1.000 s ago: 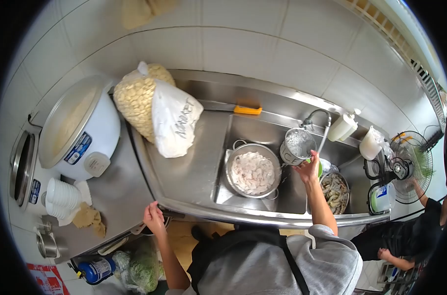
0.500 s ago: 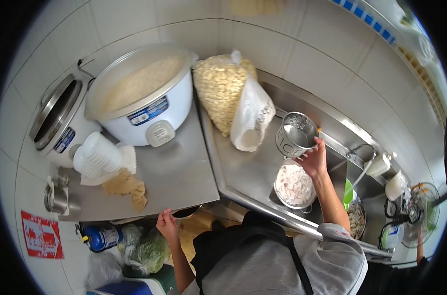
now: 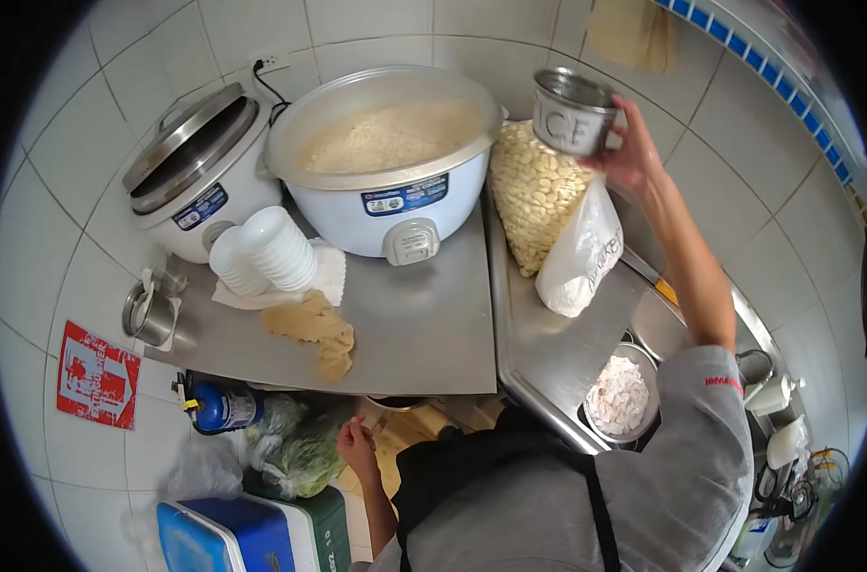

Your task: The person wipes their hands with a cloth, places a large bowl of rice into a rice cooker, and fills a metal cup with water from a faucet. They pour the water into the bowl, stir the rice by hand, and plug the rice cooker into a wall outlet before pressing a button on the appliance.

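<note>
My right hand point(image 3: 634, 151) is raised high and grips a metal can point(image 3: 571, 112) with letters written on its side, held above a bag of pale beans point(image 3: 536, 194). Just left of the can stands a large white rice cooker point(image 3: 388, 167), its lid off and full of rice. My left hand point(image 3: 355, 446) hangs low under the front edge of the steel counter point(image 3: 424, 334), fingers loosely curled, holding nothing I can see. A metal bowl of white pieces point(image 3: 621, 398) sits in the sink at the lower right.
A second cooker with a steel lid point(image 3: 193, 172) stands at the far left. Stacked white bowls point(image 3: 262, 253), a beige cloth point(image 3: 312, 329) and a small metal cup point(image 3: 149, 314) lie on the counter. Below are a blue gas canister point(image 3: 219, 410), bagged greens point(image 3: 300, 458) and a blue cooler point(image 3: 233, 534).
My right hand has carried the can from the sink tap leftward and up, now over the bean bag near the rice cooker. My view swung left. My left hand dropped below the counter edge.
</note>
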The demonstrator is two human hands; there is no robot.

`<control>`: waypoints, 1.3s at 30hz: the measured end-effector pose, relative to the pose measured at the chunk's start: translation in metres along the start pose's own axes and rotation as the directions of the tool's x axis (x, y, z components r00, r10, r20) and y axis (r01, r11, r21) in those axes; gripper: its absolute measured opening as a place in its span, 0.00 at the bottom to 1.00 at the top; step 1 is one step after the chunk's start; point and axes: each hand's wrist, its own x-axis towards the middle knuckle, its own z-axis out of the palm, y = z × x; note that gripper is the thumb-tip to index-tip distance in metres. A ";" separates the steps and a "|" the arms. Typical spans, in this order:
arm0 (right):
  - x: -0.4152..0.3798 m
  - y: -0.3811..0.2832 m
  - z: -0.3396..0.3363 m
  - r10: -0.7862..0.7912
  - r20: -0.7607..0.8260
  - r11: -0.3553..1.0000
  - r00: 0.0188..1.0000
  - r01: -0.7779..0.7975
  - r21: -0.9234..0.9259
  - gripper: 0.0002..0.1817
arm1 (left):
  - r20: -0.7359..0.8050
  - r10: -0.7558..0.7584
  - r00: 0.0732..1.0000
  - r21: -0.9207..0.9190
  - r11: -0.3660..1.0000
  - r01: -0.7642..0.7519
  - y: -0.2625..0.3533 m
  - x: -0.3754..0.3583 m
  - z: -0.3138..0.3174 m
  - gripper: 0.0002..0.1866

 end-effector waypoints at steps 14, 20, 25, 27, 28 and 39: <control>0.128 0.048 0.127 -0.843 0.371 -0.112 0.390 0.548 -0.829 0.41 | -0.144 -0.049 0.988 0.042 0.998 0.056 -0.020 -0.021 -0.033 0.13; 0.116 0.059 0.140 -0.462 0.876 -0.681 0.136 0.579 -0.449 0.40 | -0.123 -0.055 0.991 -0.002 0.999 0.055 -0.022 -0.023 -0.029 0.12; 0.093 0.043 0.125 -0.460 0.886 -0.763 0.059 0.483 -0.429 0.39 | -0.081 -0.053 0.995 0.049 0.997 0.057 -0.020 -0.031 -0.013 0.12; 0.070 0.030 0.099 -0.623 0.782 -0.667 -0.021 0.536 -0.517 0.38 | -0.027 -0.070 0.997 0.067 0.995 0.072 -0.023 -0.034 -0.005 0.12; 0.055 0.024 0.078 -0.672 0.740 -0.632 -0.034 0.546 -0.549 0.38 | 0.003 -0.085 0.996 0.069 0.994 0.085 -0.026 -0.036 0.000 0.12; -0.237 0.072 -0.314 -0.836 -0.173 0.172 0.521 -0.050 -0.984 0.32 | 0.261 -0.007 0.965 0.340 0.936 -0.085 -0.020 -0.094 0.089 0.13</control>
